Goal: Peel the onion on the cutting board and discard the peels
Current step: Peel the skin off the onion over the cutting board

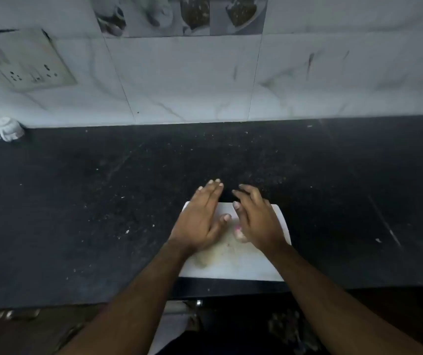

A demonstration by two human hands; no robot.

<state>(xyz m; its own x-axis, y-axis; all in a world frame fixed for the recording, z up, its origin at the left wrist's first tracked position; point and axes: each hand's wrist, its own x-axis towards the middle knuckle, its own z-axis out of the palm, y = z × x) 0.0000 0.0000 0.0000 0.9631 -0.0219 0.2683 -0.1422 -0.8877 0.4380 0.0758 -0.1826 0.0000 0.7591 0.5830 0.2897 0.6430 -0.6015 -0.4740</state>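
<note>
Your left hand (200,221) and right hand (256,221) hover flat, fingers straight, over the cutting board (230,267) — only a small pink onion (238,233) bit shows, so peeling looks undone or hidden.

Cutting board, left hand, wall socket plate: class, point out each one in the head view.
cutting board (233,267): head view, bare near part of its surface.
left hand (198,219): head view, back of the hand.
wall socket plate (29,61): head view, middle of its face.

Speckled stone-like counter (102,201), seemingly matt
</note>
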